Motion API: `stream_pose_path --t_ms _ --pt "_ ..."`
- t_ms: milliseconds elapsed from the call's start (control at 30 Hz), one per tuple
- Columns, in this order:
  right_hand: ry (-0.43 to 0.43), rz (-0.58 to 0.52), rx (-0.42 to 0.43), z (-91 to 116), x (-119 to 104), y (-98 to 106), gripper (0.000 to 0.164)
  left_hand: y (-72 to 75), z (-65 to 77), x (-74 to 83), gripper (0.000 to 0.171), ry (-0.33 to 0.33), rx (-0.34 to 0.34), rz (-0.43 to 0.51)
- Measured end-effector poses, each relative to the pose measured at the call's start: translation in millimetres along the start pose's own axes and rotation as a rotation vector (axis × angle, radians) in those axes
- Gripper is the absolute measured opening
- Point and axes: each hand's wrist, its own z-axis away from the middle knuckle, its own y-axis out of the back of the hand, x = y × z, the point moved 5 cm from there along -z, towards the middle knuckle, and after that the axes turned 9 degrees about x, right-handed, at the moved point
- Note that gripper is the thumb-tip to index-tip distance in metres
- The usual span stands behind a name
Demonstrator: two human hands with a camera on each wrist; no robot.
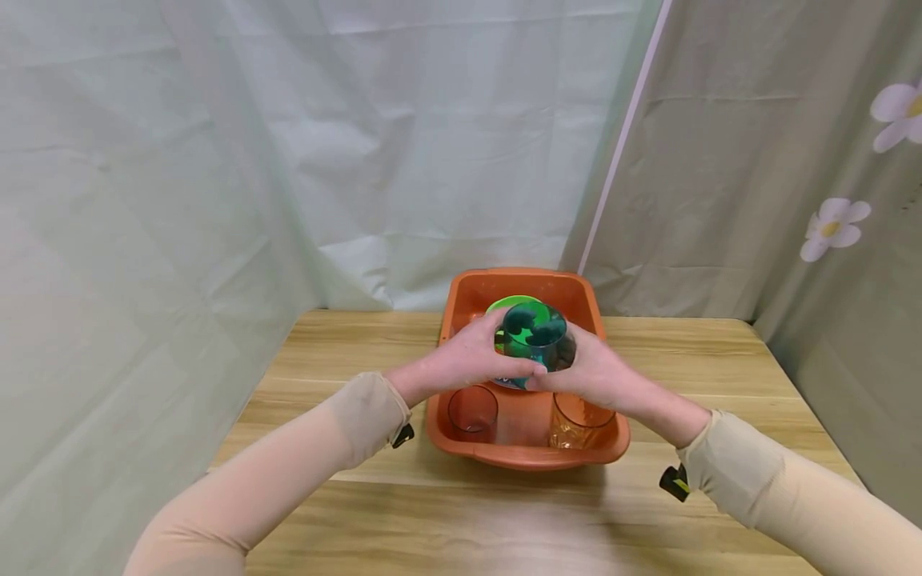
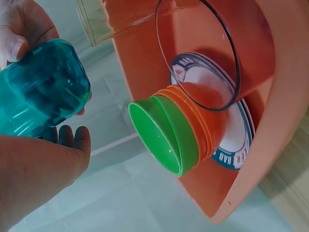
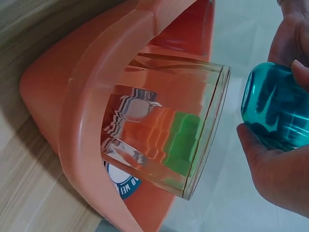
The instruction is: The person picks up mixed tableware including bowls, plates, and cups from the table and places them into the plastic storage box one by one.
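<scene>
Between my two hands is a teal see-through glass cup (image 1: 535,330), raised above an orange basin (image 1: 519,458). My left hand (image 1: 479,352) grips its left side and my right hand (image 1: 596,370) its right side; the thumbs come together at the near side. In the left wrist view, the cup's rounded base (image 2: 58,82) faces the basin. Stacked green and orange bowls (image 2: 176,130) sit on a white plate (image 2: 231,130) with a patterned rim inside the basin. The far fingers are partly hidden by the cup.
A clear glass (image 1: 473,412) stands in the basin's near left corner. An amber-tinted glass (image 1: 576,428) is in the near right corner. The basin rests on a wooden table (image 1: 346,512), with pale curtains (image 1: 446,160) behind and at the sides.
</scene>
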Motion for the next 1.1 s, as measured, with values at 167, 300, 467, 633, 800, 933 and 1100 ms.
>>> stream_pose_path --t_ms 167,300,467,633,800,933,1100 --pt "0.011 0.023 -0.001 1.6 0.1 0.0 0.068 0.5 1.3 -0.8 0.074 0.003 -0.006 -0.030" --pt "0.023 0.030 -0.006 2.6 -0.7 0.3 0.069 1.2 1.2 0.2 0.073 -0.004 -0.011 -0.032" --pt "0.037 0.039 -0.013 5.0 -0.8 0.6 0.067 1.8 1.7 0.6 0.073 0.009 -0.018 -0.032" --pt "0.037 0.064 -0.013 8.9 -1.2 1.7 0.066 1.9 3.0 0.4 0.072 0.020 -0.031 -0.040" --pt "0.027 0.064 -0.014 13.9 1.5 7.2 0.077 3.5 3.3 -2.5 0.074 0.036 -0.039 -0.040" --pt "0.032 0.124 0.000 21.9 2.9 16.6 0.087 4.9 2.4 -5.9 0.076 0.027 -0.036 -0.036" --pt "0.072 0.263 0.012 35.8 -3.0 29.0 0.086 4.1 2.7 -10.0 0.079 0.024 -0.054 0.007"
